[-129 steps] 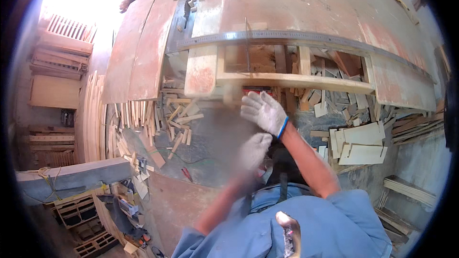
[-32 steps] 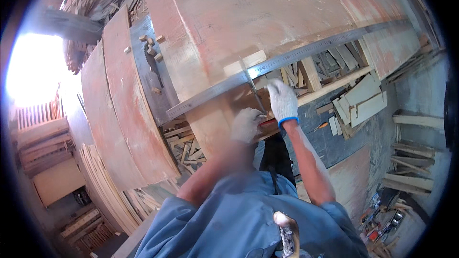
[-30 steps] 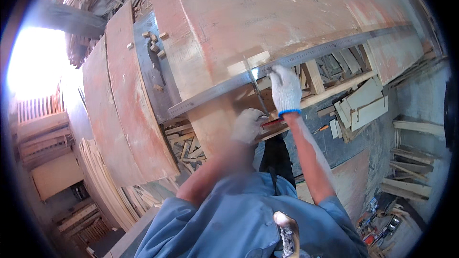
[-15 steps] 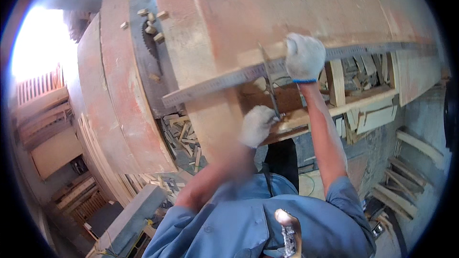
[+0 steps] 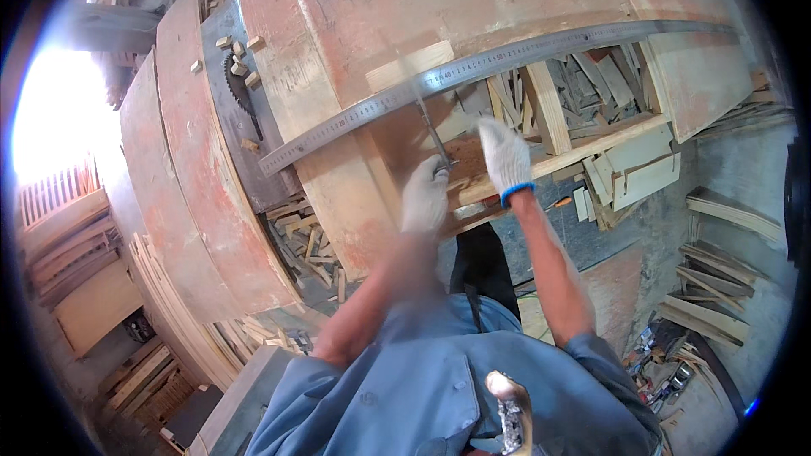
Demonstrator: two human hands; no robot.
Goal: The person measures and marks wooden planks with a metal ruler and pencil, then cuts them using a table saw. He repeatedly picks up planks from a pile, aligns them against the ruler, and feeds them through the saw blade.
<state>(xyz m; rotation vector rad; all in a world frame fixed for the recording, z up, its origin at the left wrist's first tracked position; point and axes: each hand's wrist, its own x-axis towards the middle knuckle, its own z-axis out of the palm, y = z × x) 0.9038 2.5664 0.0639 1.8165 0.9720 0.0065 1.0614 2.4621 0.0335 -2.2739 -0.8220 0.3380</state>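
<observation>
A long steel ruler [image 5: 372, 108] lies slantwise across the worn wooden bench top and over an opening in it. My left hand [image 5: 425, 196], in a white knit glove, is closed round the near end of a thin dark metal tool [image 5: 433, 133]. The tool's far end reaches the ruler; its exact kind is unclear. To the right, my right hand [image 5: 505, 156], gloved with a blue cuff, hovers over the opening near its front rail. Its fingers stretch forward, apart from the ruler, their tips blurred. A pale wood strip [image 5: 411, 66] lies just beyond the ruler.
A toothed circular saw blade [image 5: 239, 84] rises from a metal plate at the left, with small wood blocks [image 5: 239, 67] beside it. Wood offcuts [image 5: 596, 89] fill the bench's compartments. A crosspiece [image 5: 545, 110] divides them. Planks [image 5: 705, 321] lie at the right.
My right hand has come off the ruler and moved down and left toward me. My left hand keeps the metal tool. The view has shifted slightly.
</observation>
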